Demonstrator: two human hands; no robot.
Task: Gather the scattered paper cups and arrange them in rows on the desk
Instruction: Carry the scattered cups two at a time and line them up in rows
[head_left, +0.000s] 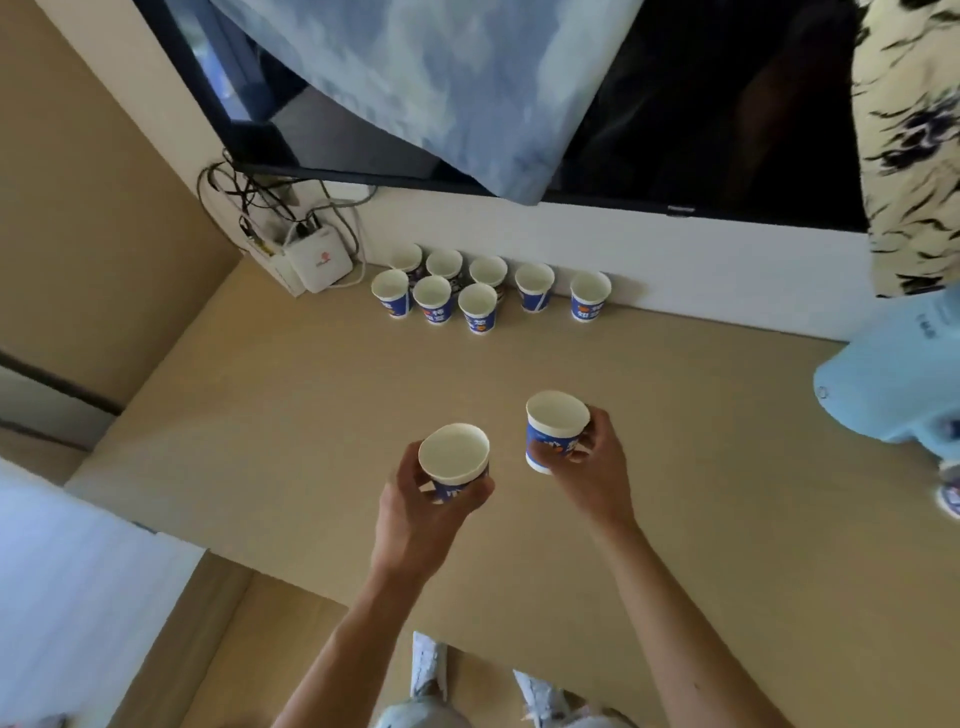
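My left hand (415, 512) grips a blue-and-white paper cup (455, 457) from below, upright, above the middle of the wooden desk (291, 415). Just to its right, my right hand (592, 467) holds a second paper cup (556, 428), tilted slightly left. Several matching cups (436, 296) stand upright in two short rows at the back of the desk against the wall, and two more, one cup (535, 286) and another cup (589, 296), stand apart to their right.
A white router box (319, 262) with tangled cables sits at the desk's back left corner. A dark TV screen (675, 104) hangs above, partly draped with blue cloth (415, 78). A light blue cap (883, 379) lies at the right edge.
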